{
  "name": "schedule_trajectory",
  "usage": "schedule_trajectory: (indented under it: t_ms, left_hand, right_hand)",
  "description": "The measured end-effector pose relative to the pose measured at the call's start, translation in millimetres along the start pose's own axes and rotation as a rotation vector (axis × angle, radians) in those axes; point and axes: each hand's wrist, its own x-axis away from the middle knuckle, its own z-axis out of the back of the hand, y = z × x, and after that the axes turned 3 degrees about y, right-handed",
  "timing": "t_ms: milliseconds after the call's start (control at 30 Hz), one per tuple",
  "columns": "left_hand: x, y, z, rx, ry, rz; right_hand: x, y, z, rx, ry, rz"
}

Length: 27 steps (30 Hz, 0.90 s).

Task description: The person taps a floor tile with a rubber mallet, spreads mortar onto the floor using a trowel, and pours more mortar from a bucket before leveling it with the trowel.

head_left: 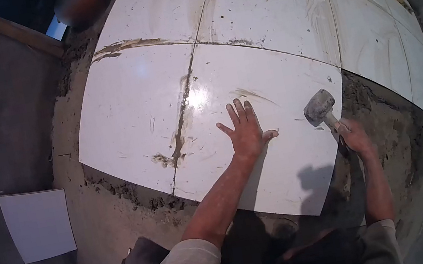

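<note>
A large white floor tile (286, 169) lies in front of me, smeared with a little mortar. My left hand (245, 133) rests flat on it with the fingers spread. Near the tile's right edge my right hand (355, 136) is wrapped around the handle of a rubber mallet (319, 106). The mallet's dark, dusty head overlaps the tile's right side in this view. Along the left side runs a joint (184, 115) with wet mortar in it, bordering a second white tile (130, 106).
More white tiles (263, 9) continue toward the back and right. Dark wet mortar (374, 109) lies to the right, with crumbs of mortar (138, 197) along the front left edge. A loose white tile piece (38, 226) stands at left. A person's blurred head (80, 6) shows at upper left.
</note>
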Motion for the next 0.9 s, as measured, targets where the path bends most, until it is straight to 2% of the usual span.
schedule_trajectory:
  t_ms: [100, 200, 300, 367, 500, 567, 600, 667, 767, 800, 900]
  left_hand:
    - [0, 2, 5, 0.022, -0.004, 0.004]
    - [-1, 1, 3, 0.038, -0.001, -0.006]
    - [2, -3, 4, 0.070, 0.011, 0.010]
    - [2, -2, 6, 0.054, 0.022, -0.019]
    - [2, -4, 1, 0.063, 0.036, -0.029]
    - [3, -5, 3, 0.048, 0.007, -0.007]
    - [3, -6, 2, 0.051, 0.008, -0.018]
    - [2, -7, 1, 0.045, 0.006, -0.028]
    - [3, -7, 2, 0.085, 0.015, -0.038]
    - [3, -7, 2, 0.086, 0.017, -0.036]
    - [2, -8, 1, 0.088, 0.025, -0.042]
  right_hand:
    - [1, -3, -2, -0.081, 0.019, -0.022]
    - [7, -12, 6, -0.318, 0.055, -0.186]
    - [5, 7, -4, -0.245, 0.021, -0.156]
    - [8, 3, -8, -0.244, -0.099, -0.175]
    - [15, -8, -14, -0.256, -0.061, -0.126]
    - [20, -12, -9, -0.345, -0.079, -0.259]
    - [22, -16, -7, -0.348, -0.084, -0.252]
    - [28, -20, -3, -0.563, -0.062, -0.310]
    - [36, -24, -11, -0.477, -0.029, -0.375]
    - [32, 14, -30, -0.211, -0.027, -0.278]
    - [41, -18, -29, -0.315, -0.116, -0.275]
